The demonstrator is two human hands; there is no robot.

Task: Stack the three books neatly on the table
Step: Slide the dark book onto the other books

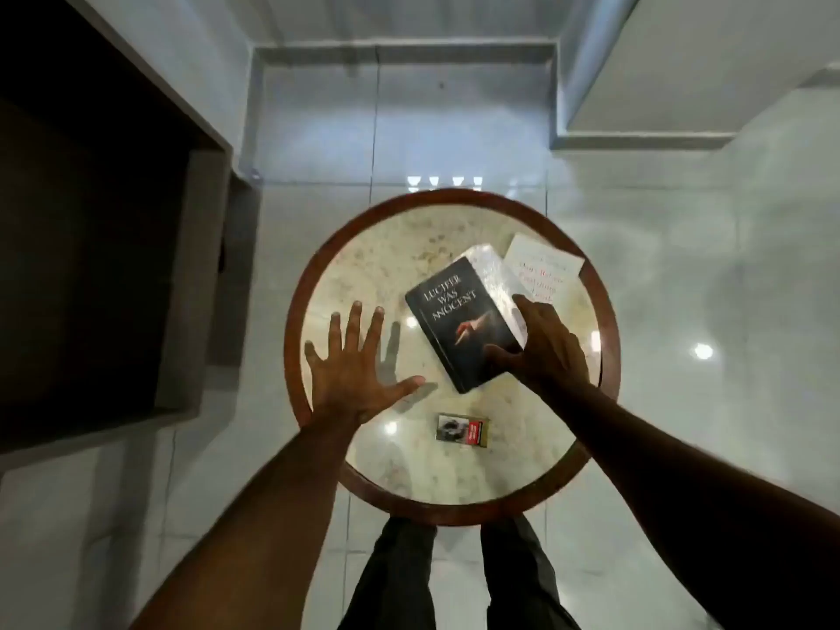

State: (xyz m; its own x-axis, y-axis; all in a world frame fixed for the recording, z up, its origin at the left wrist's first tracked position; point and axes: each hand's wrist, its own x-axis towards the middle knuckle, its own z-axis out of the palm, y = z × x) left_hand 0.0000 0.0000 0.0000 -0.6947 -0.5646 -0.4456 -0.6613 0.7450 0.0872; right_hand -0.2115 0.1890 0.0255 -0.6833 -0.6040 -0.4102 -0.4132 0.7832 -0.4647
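Observation:
A thick black book (pixel 459 318) with white title lettering is held tilted over the round marble table (pixel 363 275). My right hand (pixel 541 343) grips its near right corner, thumb on the cover and fingers along the page edge. A white book (pixel 547 270) with red lettering lies flat at the table's far right, partly hidden behind the black one. I cannot make out a third book. My left hand (pixel 354 370) hovers over the table's left half, fingers spread, holding nothing.
A small cigarette pack (pixel 462 430) lies near the table's front edge. The table has a brown wooden rim (pixel 295 311). Glossy white floor tiles surround it. A dark cabinet (pixel 91 266) stands to the left. My legs show below the table.

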